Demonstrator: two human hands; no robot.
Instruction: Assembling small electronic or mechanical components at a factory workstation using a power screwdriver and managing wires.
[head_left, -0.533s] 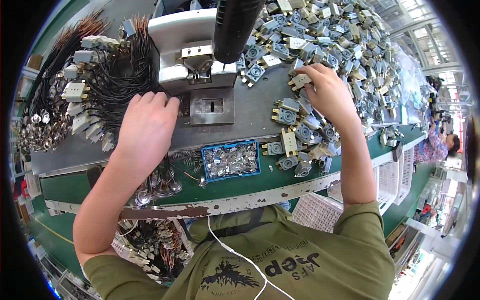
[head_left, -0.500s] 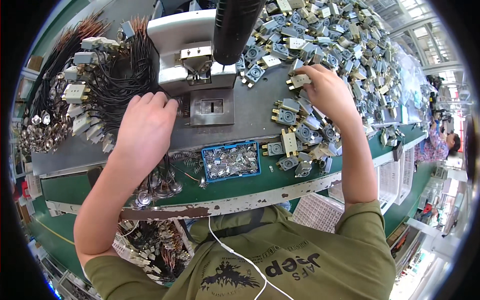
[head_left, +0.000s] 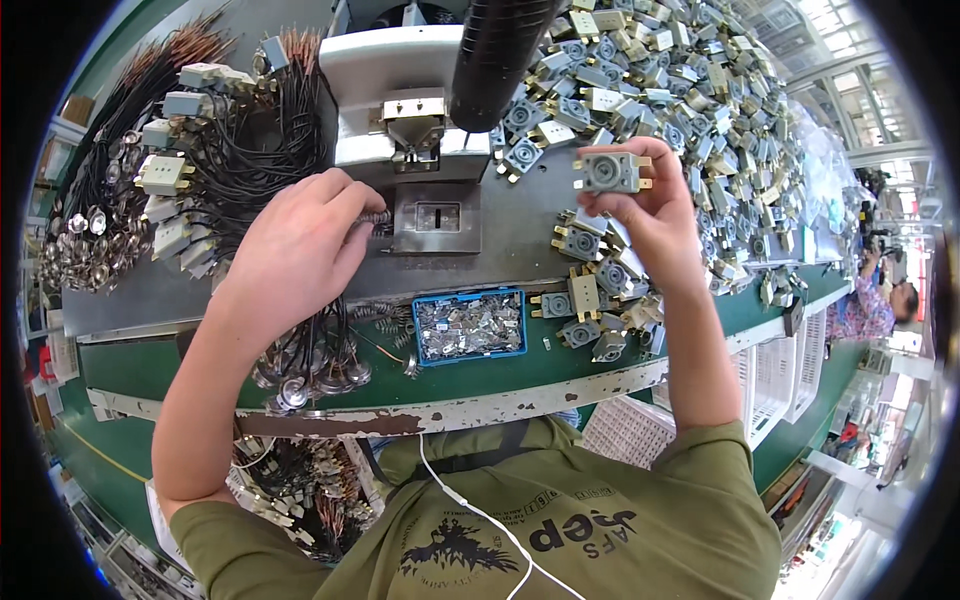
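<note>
Pinched between the thumb and fingers of my right hand (head_left: 660,215) is a grey plug housing (head_left: 608,173) with brass terminals. Its round recessed face is turned up toward me, above the loose pile. My left hand (head_left: 305,235) is closed, and a small coil spring (head_left: 378,222) sticks out at its fingertips. That spring sits just left of the steel fixture block (head_left: 438,222), which has a rectangular slot in its top. Behind the block stands the press (head_left: 410,125) with its white metal body. Black wires (head_left: 280,165) pass behind my left hand.
A heap of similar housings (head_left: 680,95) covers the right side. In front lies a blue tray (head_left: 470,352) of small metal parts. Loose springs (head_left: 385,315) and round metal caps (head_left: 293,390) are near the chipped table edge (head_left: 500,407). A black tube (head_left: 490,80) hangs down beside the press.
My right hand has lifted a housing off the pile and turned its round face upward. My left hand's fingers have closed at the spring beside the block. The view has shifted slightly.
</note>
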